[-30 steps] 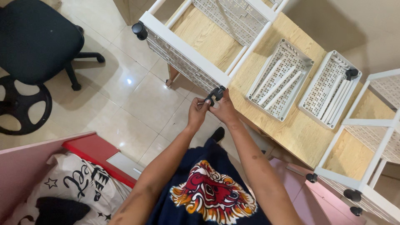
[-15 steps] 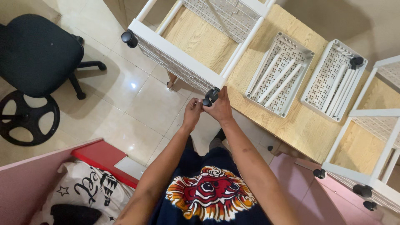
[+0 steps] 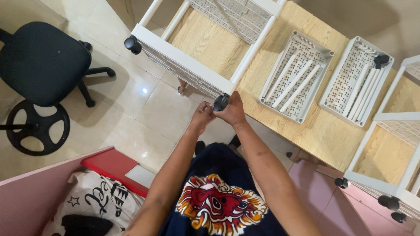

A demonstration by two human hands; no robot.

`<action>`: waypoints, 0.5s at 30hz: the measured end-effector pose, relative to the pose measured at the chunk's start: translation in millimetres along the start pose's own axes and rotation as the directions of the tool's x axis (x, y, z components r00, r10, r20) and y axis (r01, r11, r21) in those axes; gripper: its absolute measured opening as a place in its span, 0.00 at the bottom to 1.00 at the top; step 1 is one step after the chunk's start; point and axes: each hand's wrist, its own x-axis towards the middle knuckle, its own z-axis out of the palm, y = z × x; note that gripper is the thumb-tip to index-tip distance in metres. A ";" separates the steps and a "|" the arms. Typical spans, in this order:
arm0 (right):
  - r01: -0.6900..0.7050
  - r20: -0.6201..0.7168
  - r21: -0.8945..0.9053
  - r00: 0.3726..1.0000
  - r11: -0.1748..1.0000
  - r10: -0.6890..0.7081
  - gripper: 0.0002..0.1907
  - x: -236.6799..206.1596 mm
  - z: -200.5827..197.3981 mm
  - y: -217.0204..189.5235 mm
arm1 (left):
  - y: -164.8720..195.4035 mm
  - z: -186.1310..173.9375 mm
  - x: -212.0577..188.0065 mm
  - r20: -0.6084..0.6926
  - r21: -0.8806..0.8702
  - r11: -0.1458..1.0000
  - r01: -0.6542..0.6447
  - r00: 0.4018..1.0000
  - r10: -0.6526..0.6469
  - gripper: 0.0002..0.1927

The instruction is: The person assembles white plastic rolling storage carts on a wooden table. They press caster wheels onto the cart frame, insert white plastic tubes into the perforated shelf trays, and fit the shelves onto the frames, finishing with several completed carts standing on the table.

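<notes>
- White plastic cart frame (image 3: pixel 192 65), lying across the table's (image 3: pixel 306 131) near-left edge: probably light, stiff, best steadied by its corner rail.
- Right hand (image 3: pixel 232 111) fingers wrap the black caster wheel (image 3: pixel 220 102).
- Left hand (image 3: pixel 202 117) pinches beside it; wheel small, hard, likely slippery.

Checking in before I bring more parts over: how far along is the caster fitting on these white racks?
Done: one black caster sits on the far corner of the white rack lying on the wooden table. In hand: left hand and right hand grip the near-corner caster. Left: two loose trays holding white poles, one with a loose caster.
</notes>
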 end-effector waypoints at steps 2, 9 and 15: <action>0.067 -0.024 0.009 0.997 0.998 -0.067 0.20 0.8 -0.2 0.1 | 2.0 -2.1 1.8 0.051 -0.046 0.998 0.030 0.998 -0.028 0.07; -0.153 0.098 0.088 0.985 0.984 0.145 0.36 -2.0 -4.1 2.7 | -1.2 -4.4 4.0 0.143 -0.131 0.989 0.073 0.988 -0.054 0.06; 0.024 -0.135 -0.015 0.990 1.000 -0.026 0.48 -9.8 2.7 -0.1 | -3.9 -6.8 3.4 0.092 0.021 1.000 -0.014 0.996 0.012 0.09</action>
